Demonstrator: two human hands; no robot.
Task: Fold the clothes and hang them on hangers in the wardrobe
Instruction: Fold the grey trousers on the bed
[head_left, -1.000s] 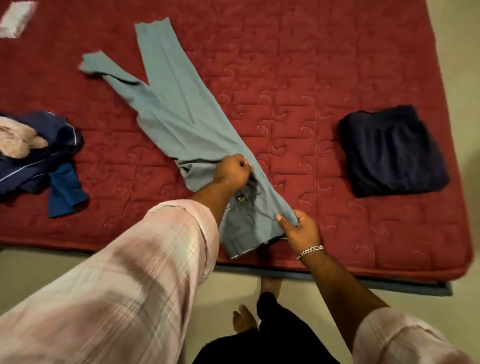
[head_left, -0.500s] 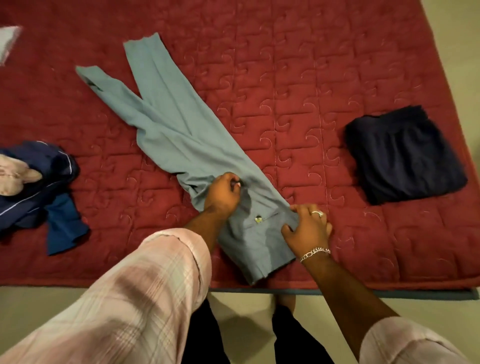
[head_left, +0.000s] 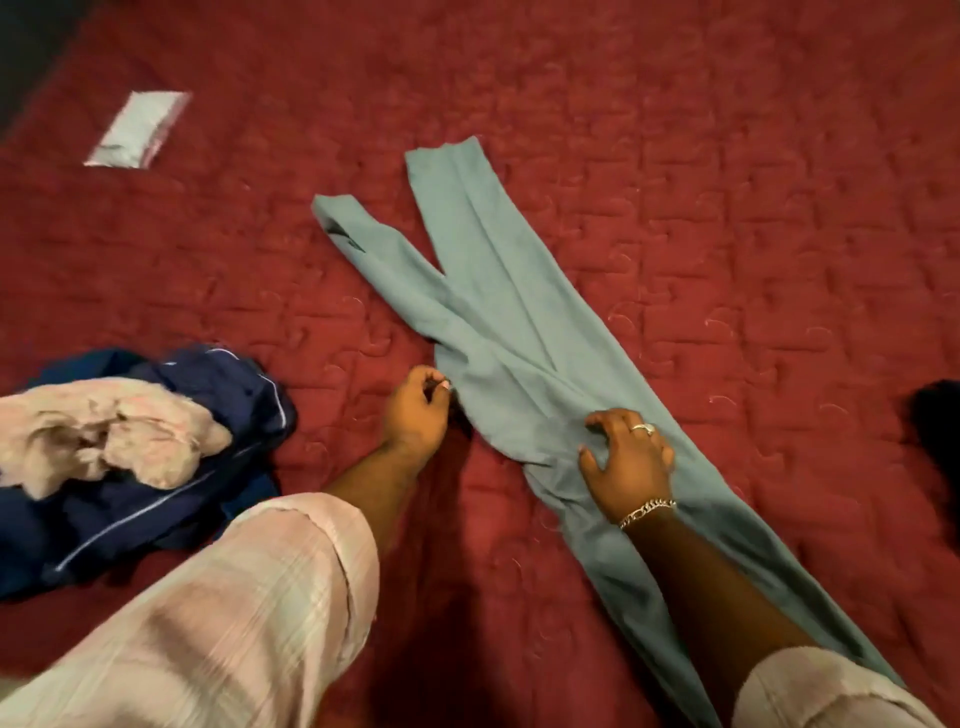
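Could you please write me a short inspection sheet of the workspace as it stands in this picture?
Surface: red quilted mattress, bearing all the clothes.
Job's things: grey-blue trousers lie spread lengthwise, the two legs splayed apart at the far end, not yet folded. A heap of navy garments with a pale pink cloth on top lies to the left.
Clutter: a small white packet at far left; a dark garment cut off at the right edge.
Grippers: left hand pinches the trousers' left edge; right hand rests on them, fingers curled into the fabric.
Cables: nothing seen.
Surroundings: no hangers or wardrobe seen.
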